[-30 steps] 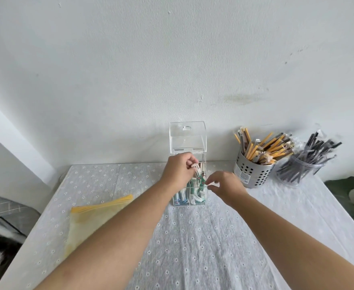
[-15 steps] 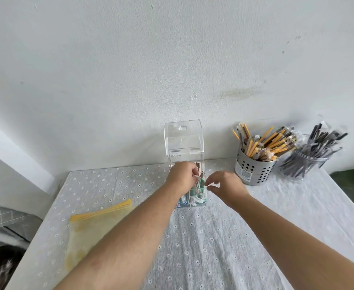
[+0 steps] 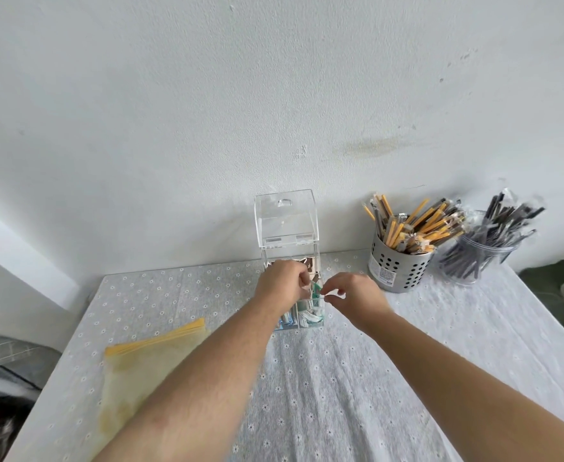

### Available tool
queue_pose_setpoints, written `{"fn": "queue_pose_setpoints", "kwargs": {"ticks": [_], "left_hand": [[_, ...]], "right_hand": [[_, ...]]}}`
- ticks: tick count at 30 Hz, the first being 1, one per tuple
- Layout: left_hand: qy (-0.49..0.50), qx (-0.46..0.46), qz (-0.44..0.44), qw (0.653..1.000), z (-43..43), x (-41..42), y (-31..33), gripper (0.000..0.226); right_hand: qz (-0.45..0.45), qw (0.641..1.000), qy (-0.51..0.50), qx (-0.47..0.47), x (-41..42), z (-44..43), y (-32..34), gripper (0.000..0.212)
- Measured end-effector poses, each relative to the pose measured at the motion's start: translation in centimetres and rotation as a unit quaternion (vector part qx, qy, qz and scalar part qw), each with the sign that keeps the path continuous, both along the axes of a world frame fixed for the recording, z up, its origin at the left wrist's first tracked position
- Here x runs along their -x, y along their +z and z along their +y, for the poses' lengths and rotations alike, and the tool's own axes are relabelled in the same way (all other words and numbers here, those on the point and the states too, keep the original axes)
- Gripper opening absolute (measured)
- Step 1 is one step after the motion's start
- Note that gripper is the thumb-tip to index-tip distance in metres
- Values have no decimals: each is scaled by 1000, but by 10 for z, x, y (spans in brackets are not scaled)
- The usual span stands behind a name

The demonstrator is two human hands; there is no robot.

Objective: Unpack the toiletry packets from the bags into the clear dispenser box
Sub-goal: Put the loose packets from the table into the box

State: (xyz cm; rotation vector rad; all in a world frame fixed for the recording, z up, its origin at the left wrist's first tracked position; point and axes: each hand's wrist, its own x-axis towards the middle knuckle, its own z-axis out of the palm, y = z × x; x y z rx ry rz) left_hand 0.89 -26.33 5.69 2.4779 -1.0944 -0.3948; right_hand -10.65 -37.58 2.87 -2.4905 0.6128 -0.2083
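Observation:
A clear dispenser box (image 3: pixel 287 221) stands at the back middle of the table with its lid tipped up against the wall. Toiletry packets (image 3: pixel 309 316), white, green and blue, fill its divided compartments. My left hand (image 3: pixel 282 285) is over the box's open top with fingers curled round packets, which it mostly hides. My right hand (image 3: pixel 350 295) is just right of the box, thumb and forefinger pinching the edge of a green-and-white packet at the rim. A yellowish zip bag (image 3: pixel 140 365) lies flat on the left of the table, partly under my left forearm.
A perforated metal cup (image 3: pixel 397 270) of wrapped yellow-handled items and a clear jar (image 3: pixel 480 258) of dark wrapped ones stand at the back right. A plant leaf (image 3: pixel 554 278) reaches in past the right table edge. A floral grey cloth (image 3: pixel 340 395) covers the table.
My left hand has sunk a little lower into the box top. My right hand has closed in on the box and now pinches a packet's edge at the rim.

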Motion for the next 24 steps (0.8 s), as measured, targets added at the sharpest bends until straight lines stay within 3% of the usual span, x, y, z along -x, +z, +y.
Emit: {"fn": "queue_pose_setpoints", "kwargs": {"ticks": [4, 14, 20, 24], "left_hand": [[12, 37, 25, 999, 10, -5, 2, 20], [124, 151, 11, 981, 62, -19, 23, 10], [204, 278, -7, 939, 59, -34, 56, 16], [200, 254, 83, 943, 42, -45, 70, 36]], "right_hand": [[25, 1000, 1, 3, 2, 0, 7, 14], [-25, 995, -71, -66, 7, -2, 40, 14], [-106, 981, -110, -122, -14, -7, 71, 26], [-126, 974, -114, -153, -40, -18, 90, 46]]}}
